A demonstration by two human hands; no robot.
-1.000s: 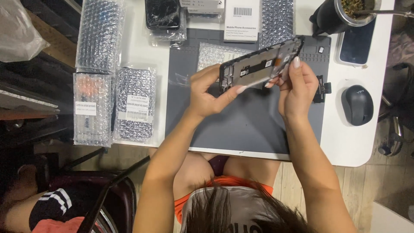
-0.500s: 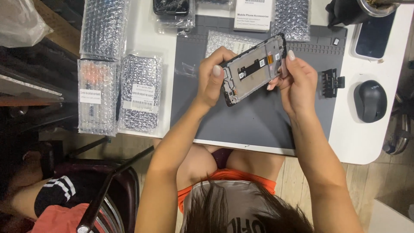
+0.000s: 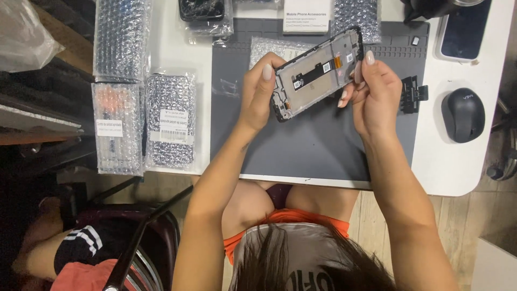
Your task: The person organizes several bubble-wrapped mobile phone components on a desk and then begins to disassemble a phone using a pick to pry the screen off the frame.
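Head view: hands (image 3: 318,94) gripping phone frame (image 3: 316,74)

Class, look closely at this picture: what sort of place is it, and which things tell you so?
Probably a phone repair bench. Both hands hold a bare phone screen frame over a grey work mat, with bubble-wrapped parts stacked on the white table.

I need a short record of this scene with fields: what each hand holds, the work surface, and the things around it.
left hand: grips the lower end of the phone screen frame
right hand: holds the frame's upper end with its fingertips
frame: lifted above the mat, tilted, inner side facing up
surface: grey repair mat on a white table
left of mat: bubble-wrapped parts
right of mat: black computer mouse, dark phone
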